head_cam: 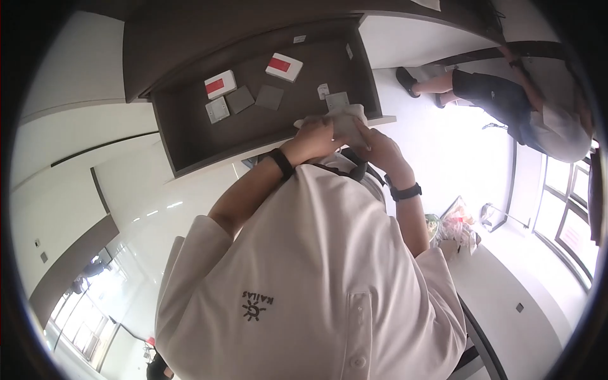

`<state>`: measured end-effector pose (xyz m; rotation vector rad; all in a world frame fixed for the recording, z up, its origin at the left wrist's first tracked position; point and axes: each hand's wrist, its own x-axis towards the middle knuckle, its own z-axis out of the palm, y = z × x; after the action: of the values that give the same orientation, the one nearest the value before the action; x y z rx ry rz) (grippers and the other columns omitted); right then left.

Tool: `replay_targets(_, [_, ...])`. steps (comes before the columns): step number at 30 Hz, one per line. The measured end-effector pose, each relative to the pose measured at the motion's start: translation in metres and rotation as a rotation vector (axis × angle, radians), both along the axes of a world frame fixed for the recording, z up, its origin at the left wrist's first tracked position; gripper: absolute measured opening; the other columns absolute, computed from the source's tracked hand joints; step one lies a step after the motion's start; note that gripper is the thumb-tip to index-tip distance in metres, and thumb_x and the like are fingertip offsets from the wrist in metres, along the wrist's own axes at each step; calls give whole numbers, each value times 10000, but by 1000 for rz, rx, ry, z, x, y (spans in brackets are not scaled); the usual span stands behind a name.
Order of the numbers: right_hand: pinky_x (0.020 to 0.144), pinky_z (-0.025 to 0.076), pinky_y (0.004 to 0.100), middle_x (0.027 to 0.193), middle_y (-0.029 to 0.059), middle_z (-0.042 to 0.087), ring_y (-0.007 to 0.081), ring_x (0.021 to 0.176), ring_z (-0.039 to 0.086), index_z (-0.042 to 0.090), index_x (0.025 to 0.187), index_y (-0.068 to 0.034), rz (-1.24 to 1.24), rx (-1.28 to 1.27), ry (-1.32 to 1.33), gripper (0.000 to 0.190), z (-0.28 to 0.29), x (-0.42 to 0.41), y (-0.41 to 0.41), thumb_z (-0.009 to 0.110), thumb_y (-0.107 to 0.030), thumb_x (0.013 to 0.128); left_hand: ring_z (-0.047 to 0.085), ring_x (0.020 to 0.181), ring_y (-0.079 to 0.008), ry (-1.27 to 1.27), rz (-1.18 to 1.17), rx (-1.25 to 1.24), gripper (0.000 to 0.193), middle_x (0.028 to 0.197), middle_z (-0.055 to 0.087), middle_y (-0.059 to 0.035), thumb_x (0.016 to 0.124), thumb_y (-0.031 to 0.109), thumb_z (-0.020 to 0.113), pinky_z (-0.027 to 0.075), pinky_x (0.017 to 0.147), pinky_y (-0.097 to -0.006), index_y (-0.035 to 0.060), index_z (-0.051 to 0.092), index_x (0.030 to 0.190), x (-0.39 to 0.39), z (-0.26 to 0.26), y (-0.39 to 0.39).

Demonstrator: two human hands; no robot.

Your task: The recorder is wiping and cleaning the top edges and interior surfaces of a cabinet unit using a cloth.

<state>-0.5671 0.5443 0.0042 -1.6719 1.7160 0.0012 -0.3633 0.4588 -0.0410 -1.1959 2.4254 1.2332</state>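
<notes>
A pale cloth [349,124] is bunched between my two hands at the front edge of an open dark drawer [304,102]. My left hand [316,137] grips its left side, and my right hand [384,148] grips its right side with bent fingers. Anything inside the folds is hidden. Just beyond the cloth in the drawer lies a light square plate [337,100], partly covered. Farther left are a white square socket or switch plate [218,110], a grey square plate [240,99] and another grey square plate [270,97]. Two white boxes with red panels [220,84] [284,67] lie behind them.
A small white labelled piece [323,91] lies in the drawer. Dark cabinetry [190,42] borders the drawer. Another person [503,97] is at the upper right, apart from my hands. Plastic bags [458,230] sit on the right. Another person's dark clothing [156,368] shows at the lower left.
</notes>
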Motion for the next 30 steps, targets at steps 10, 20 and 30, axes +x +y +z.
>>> replay_targets(10, [1001, 493, 461, 1348, 178, 570, 348, 1218, 579, 334, 1544, -187, -189, -235, -28, 729, -2, -49, 29, 607, -77, 877, 720, 844, -267, 38, -55, -545, 390, 908, 714, -133, 758, 186, 727, 569, 663, -417, -11, 617, 1075, -109, -61, 8])
replay_targets(20, [975, 482, 431, 1144, 99, 652, 305, 1128, 624, 574, 1187, -83, 131, -319, 194, 480, -58, -3, -33, 712, -37, 729, 732, 797, -323, 33, -34, -335, 176, 827, 737, -145, 769, 212, 715, 591, 704, -437, 67, 712, 869, -70, -41, 7])
replay_targets(30, [825, 577, 486, 1008, 146, 711, 376, 990, 689, 522, 1342, -132, 428, -52, 128, 598, -41, 179, -71, 711, -117, 774, 734, 898, -313, -51, 294, -274, 301, 949, 746, -135, 742, 267, 756, 597, 719, -430, 73, 744, 972, 121, -16, 15])
